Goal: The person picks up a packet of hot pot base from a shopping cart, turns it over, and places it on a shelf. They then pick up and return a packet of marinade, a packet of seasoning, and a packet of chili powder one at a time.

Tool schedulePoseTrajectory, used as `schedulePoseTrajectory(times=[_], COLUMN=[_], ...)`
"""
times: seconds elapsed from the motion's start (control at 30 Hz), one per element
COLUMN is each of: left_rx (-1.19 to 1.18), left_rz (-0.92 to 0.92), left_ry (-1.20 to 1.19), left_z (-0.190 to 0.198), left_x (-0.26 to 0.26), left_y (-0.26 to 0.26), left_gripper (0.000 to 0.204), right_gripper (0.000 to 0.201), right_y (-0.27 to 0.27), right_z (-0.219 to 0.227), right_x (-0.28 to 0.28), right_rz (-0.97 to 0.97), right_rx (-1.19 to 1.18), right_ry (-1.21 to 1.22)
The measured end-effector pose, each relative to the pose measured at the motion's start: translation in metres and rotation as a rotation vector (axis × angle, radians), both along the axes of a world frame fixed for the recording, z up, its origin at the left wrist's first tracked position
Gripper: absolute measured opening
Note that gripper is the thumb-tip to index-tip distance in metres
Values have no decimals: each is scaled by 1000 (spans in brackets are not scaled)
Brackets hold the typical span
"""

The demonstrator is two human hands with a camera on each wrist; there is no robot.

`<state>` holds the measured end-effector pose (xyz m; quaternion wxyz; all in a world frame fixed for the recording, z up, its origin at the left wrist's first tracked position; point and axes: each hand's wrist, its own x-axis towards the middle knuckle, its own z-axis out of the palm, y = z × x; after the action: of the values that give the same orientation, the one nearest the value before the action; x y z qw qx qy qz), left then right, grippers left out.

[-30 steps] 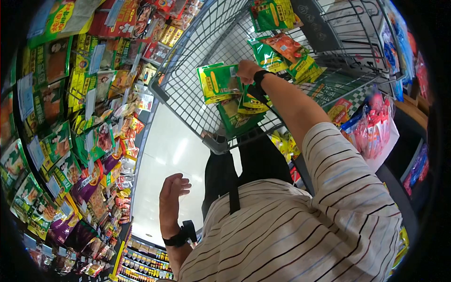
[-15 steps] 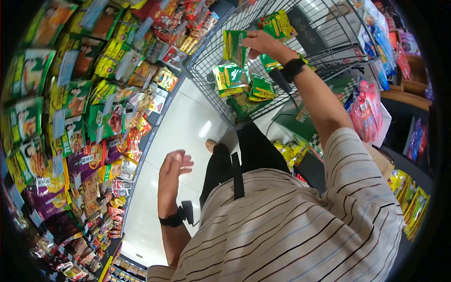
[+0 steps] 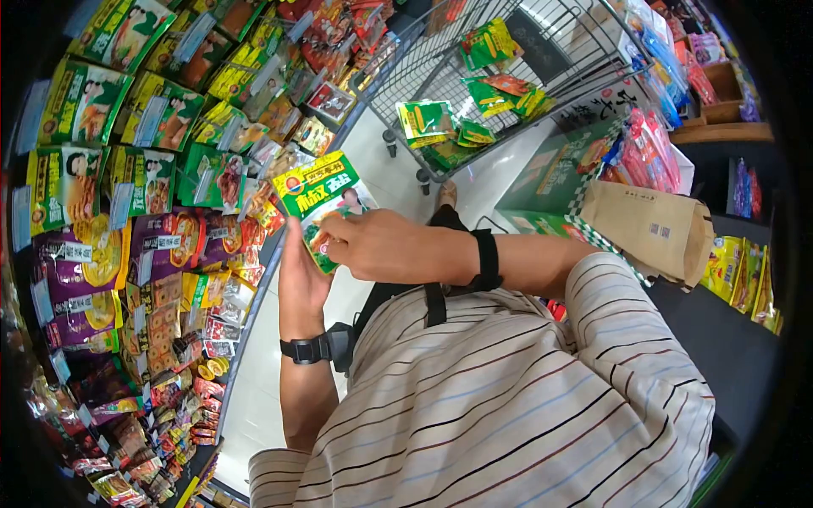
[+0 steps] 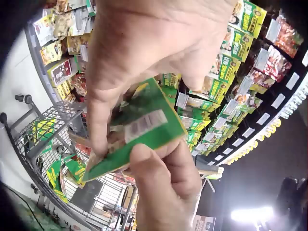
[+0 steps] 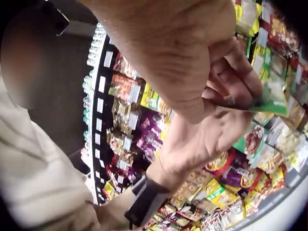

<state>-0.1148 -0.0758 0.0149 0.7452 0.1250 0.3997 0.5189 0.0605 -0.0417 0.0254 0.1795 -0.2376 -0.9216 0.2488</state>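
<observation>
A green and yellow food packet [image 3: 318, 199] is held front side up before the body in the head view. My right hand [image 3: 394, 245] pinches its lower right edge, its thumb [image 4: 147, 156] pressing the green back side in the left wrist view. Beside and under the packet is my left hand [image 3: 305, 275], palm up [image 5: 197, 139] in the right wrist view; a long straight finger [image 4: 98, 122] touches the packet's back [image 4: 168, 127], where a pale label shows. Other left fingers are partly hidden. Several similar packets [image 3: 487, 46] lie in the wire cart [image 3: 411, 76].
Hanging rows of packets [image 3: 93, 102] fill the shelf on the left, with purple packets [image 3: 85, 254] lower down. At the right are a brown paper bag [image 3: 648, 224], pink wrapped goods [image 3: 648, 157] and a green box [image 3: 550, 173]. The cart stands ahead, its wheels [image 3: 389, 142] on pale floor.
My right hand has moved from over the cart back to my left hand, bringing a packet. The cart now appears farther away, and my left hand has risen slightly to meet the packet.
</observation>
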Motion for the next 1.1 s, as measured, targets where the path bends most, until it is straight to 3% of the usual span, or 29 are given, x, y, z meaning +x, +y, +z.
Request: schedulePoseTrajectory(times=[0.07,0.2,0.33,0.43,0.53,0.73,0.87,0.97,1.1], left_rx=[-31,47,53,70,73,113,129,121,111], left_rz=[56,130,173,203,216,269,307,302,298], left_ry=[-5,84,80,78,78,20,12,16,39], left_z=[-12,-8,2,7,5,16,24,18,20], left_x=[-15,-29,-42,-49,-60,-68,-70,-71,-70], left_y=[-15,-26,-37,-43,-47,-57,-64,-71,-78], left_gripper=[35,32,29,29,31,31,28,32,34], right_gripper=[20,15,12,12,10,11,23,29,29], right_y=[-10,-20,-24,-27,-26,-10,3,5,13], right_z=[2,9,31,35,40,44,32,38,32], right_x=[-8,-25,-29,-31,-32,-29,-34,-41,-48], right_rz=[10,38,25,51,62,-30,-206,-275,-127], right_rx=[32,41,-192,-224,-223,-313,-537,-904,-1137], right_ry=[10,145,105,230,195,246,293,177,65])
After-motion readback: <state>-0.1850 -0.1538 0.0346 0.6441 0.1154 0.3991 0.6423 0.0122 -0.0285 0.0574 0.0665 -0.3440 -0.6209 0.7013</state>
